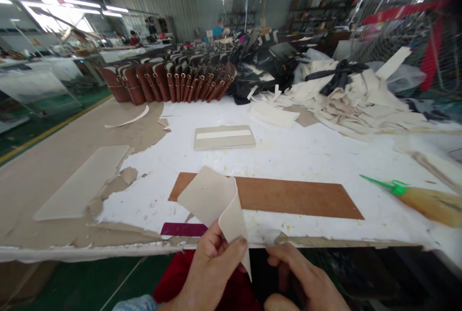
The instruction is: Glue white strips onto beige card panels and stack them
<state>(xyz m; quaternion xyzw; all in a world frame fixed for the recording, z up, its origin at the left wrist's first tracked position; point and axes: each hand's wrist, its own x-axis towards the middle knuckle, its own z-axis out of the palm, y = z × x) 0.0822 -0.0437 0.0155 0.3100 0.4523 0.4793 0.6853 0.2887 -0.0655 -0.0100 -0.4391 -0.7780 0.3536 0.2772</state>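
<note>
My left hand point(220, 265) is closed on a beige, pliable sheet point(207, 195), pinched between thumb and fingers. The sheet is folded over on its right side, and its lower tip hangs past the table edge. To the right, my right hand point(303, 272) is just below the table edge, fingers bent and thumb apart from them; I see nothing in it. Behind the sheet, a long brown leather strip point(296, 198) lies flat, partly covered by it. A purple strip point(182, 229) lies at the near edge, left of my left hand.
A beige panel with a pale strip point(224, 135) lies mid-table. On the right is a bottle with a green nozzle point(426, 200). A translucent sheet point(84, 181) lies left. Brown bags point(180, 80), black pieces point(267, 65) and a heap of cream scraps point(357, 94) line the back.
</note>
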